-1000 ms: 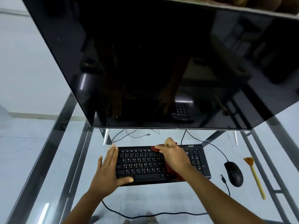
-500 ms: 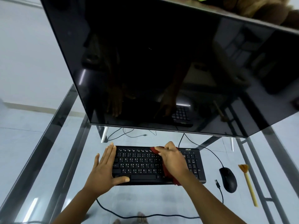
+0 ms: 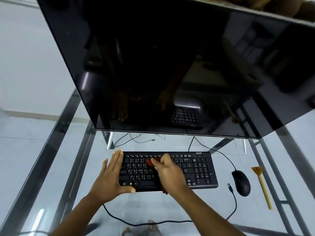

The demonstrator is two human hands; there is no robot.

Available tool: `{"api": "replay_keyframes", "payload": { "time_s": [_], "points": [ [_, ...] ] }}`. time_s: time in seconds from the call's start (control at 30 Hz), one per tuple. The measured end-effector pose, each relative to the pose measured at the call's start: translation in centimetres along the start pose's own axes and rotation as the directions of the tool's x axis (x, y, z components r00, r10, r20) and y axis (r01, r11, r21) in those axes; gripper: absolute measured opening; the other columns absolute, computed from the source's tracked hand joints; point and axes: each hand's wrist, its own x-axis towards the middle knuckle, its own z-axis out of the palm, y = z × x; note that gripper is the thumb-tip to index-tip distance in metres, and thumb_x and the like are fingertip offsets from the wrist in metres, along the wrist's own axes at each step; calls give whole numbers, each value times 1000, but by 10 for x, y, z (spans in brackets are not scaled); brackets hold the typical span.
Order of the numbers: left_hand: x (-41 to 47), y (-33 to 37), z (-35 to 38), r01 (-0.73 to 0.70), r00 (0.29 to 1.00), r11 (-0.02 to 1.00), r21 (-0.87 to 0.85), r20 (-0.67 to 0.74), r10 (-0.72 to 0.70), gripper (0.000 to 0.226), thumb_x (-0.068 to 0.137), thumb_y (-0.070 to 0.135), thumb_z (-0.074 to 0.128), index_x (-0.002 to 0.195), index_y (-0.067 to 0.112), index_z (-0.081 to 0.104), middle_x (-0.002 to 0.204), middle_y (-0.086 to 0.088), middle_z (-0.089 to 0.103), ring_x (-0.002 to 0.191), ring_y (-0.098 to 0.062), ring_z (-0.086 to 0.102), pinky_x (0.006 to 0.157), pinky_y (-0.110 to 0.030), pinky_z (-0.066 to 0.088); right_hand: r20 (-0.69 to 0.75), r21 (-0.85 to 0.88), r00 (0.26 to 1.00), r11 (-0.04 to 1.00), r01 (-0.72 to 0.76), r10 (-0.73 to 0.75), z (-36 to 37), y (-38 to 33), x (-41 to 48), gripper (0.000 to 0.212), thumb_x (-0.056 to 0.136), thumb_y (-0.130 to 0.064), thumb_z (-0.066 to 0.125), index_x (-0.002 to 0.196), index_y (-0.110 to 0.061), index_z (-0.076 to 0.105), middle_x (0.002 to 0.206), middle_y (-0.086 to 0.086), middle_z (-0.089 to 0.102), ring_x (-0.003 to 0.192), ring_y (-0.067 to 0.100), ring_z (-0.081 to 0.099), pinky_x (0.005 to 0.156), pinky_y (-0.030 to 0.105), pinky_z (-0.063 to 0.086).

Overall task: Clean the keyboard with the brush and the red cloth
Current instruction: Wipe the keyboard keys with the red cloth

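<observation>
A black keyboard (image 3: pixel 197 169) lies flat on the glass desk, below the monitor. My right hand (image 3: pixel 167 172) presses a red cloth (image 3: pixel 150 162) onto the middle keys; the cloth shows at my fingertips and again under my wrist at the keyboard's front edge. My left hand (image 3: pixel 109 178) lies flat against the keyboard's left end, fingers straight and together, thumb along the front edge. The brush (image 3: pixel 261 184), with a yellow handle and orange bristles, rests on the desk far to the right, apart from both hands.
A large dark monitor (image 3: pixel 170 65) overhangs the back of the desk. A black mouse (image 3: pixel 241 183) sits right of the keyboard, its cable curling past a loose plug (image 3: pixel 229 187). The glass desk (image 3: pixel 51 167) has metal frame bars on both sides.
My right hand has slid the red cloth leftwards across the keys, from right of centre to the middle. My left hand stays at the keyboard's left end. The camera has tilted slightly.
</observation>
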Motion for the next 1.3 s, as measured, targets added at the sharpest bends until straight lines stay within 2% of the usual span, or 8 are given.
{"api": "replay_keyframes", "payload": {
  "time_s": [0.17, 0.23, 0.37, 0.47, 0.83, 0.97, 1.13, 1.3],
  "points": [
    [-8, -4, 2, 2, 1000, 1000, -11, 8, -2, 143, 53, 91, 58, 152, 11, -6, 160, 0, -14, 147, -13, -13, 120, -46, 0, 177, 100, 929, 945, 311, -324, 19, -39, -23, 10, 100, -48, 36, 99, -38, 41, 103, 4, 61, 84, 22, 55, 69, 31, 41],
    [-4, -2, 2, -7, 1000, 1000, -14, 2, 7, 144, 52, 92, 58, 152, 10, -7, 160, 0, -15, 147, -14, -14, 120, -45, 0, 134, 163, 952, 954, 252, -274, 18, -32, -23, 12, 99, -47, 34, 100, -52, 45, 109, -4, 57, 94, 18, 55, 76, 29, 41],
    [-6, -3, 1, -8, 1000, 1000, -10, -3, 7, 146, 51, 92, 58, 152, 10, -8, 160, 0, -16, 147, -14, -14, 120, -44, -2, 56, 218, 996, 972, -81, 71, 23, -23, -17, 32, 90, -60, 38, 92, -29, 47, 90, -12, 58, 71, 12, 59, 60, 32, 46],
    [-10, -4, 2, -7, 1000, 1000, -26, -17, 6, 145, 51, 91, 60, 152, 10, -6, 161, -1, -13, 147, -13, -13, 120, -44, -1, 203, 299, 973, 953, 44, -108, 29, -52, -23, 8, 100, -40, 39, 105, -36, 43, 105, 1, 60, 87, 26, 58, 71, 37, 49],
    [-15, -7, 10, 5, 998, 1000, -16, -55, -6, 132, 60, 91, 47, 153, 12, -3, 161, 2, -7, 147, -11, -10, 118, -39, -5, 152, 148, 955, 961, 232, -253, 45, -80, 12, 29, 94, -12, 45, 119, -22, 54, 102, 8, 54, 82, 29, 56, 64, 34, 47],
    [-17, -7, 11, 12, 998, 1000, -21, -62, -14, 140, 55, 93, 54, 153, 11, -4, 161, 2, -9, 146, -7, -14, 119, -44, -3, 45, 168, 999, 986, 2, -9, 23, -46, 22, 16, 91, -50, 48, 81, -38, 47, 80, 0, 57, 73, 23, 56, 60, 35, 40],
    [-14, -14, 5, -6, 998, 997, 77, -69, 12, 132, 62, 93, 45, 153, 10, -1, 161, 0, -7, 147, -12, -11, 119, -44, -7, -24, 63, 998, 997, -49, 51, 11, 3, 6, 76, 70, -90, 26, 108, -33, 58, 79, -23, 53, 62, -10, 53, 55, 7, 40],
    [-8, 12, 10, -103, 990, 979, 174, -79, 118, 91, 90, 75, 20, 154, 13, 3, 162, 2, -4, 148, -15, -5, 118, -42, -6, 75, -45, 997, 998, -32, 35, -4, 26, -34, 37, 89, -63, 46, 83, -28, 41, 69, 7, 62, 51, 15, 53, 49, 32, 42]
  ]
}}
